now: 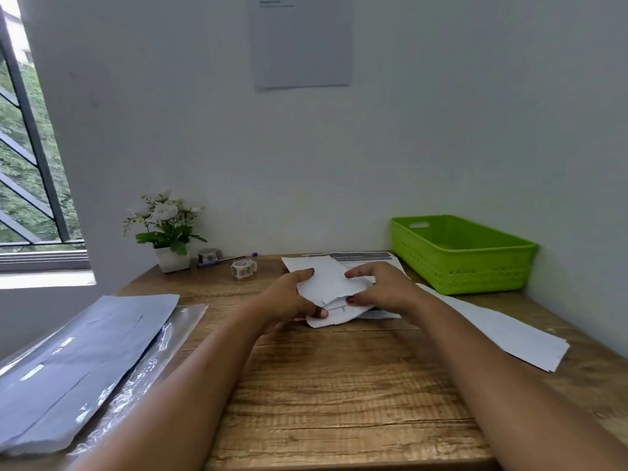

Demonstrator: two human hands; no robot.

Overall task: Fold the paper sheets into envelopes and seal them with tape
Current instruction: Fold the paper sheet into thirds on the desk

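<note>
At the far left of the tabletop (339, 385) lies a stack of blue-grey sheets (78, 365) on a clear plastic sleeve (159, 348), untouched. Further back stand a small potted plant (166, 229), a pen (226, 260) and two tape rolls (243, 268), well apart from the work. In the middle, the left hand (289, 297) pinches the left edge of the folded white paper (331, 283), fingers closed on it with the thumb underneath; the right hand (380, 287) grips the right edge likewise, fingers curled over the top. The paper is raised slightly above loose sheets beneath. Two risks show: the flaps could spring open when one hand reaches for the distant tape, and an uneven pinch would skew the crease. To the right lie more white sheets (503, 331) and a green basket (462, 260).
</note>
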